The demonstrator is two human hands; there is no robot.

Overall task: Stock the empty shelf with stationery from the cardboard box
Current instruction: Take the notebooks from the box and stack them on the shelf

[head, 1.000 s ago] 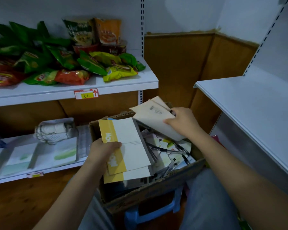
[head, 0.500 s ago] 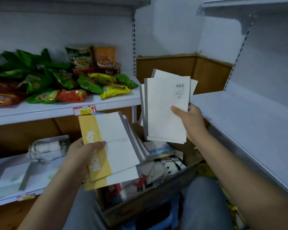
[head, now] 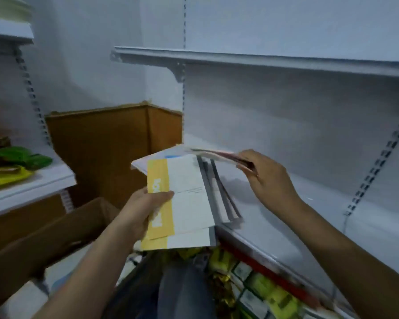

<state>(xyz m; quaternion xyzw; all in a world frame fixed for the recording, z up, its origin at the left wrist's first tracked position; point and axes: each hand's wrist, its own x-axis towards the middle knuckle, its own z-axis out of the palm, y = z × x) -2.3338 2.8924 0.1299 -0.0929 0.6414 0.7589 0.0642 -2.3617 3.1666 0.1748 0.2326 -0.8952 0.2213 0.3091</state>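
Stationery, two lots, both in my hands above the front of the empty white shelf [head: 309, 203], which fills the frame from 2 to 5 o'clock with a second bare shelf [head: 263, 59] above it at 12.

Cardboard box [head: 55, 231]: brown flap at 8 o'clock, beside my left forearm. Snack shelf [head: 28, 187]: at 9 o'clock, green and yellow packets [head: 14, 164] on it. Lower tier under the empty shelf, at 5 o'clock: yellow and white packs [head: 258, 286], blurred.

Lot one, yellow-and-white notepads [head: 184, 199]: fanned stack, long axis running from 6 toward 12, yellow band down the left edge with white lettering too blurred to read. My left hand [head: 145, 212] grips the stack at its left edge, thumb curled over the yellow band.

Lot two, thin flat booklets [head: 212, 154]: held nearly level and edge-on, long axis from 3 toward 9, above the notepads. My right hand [head: 267, 178] pinches their right end between thumb and fingers.
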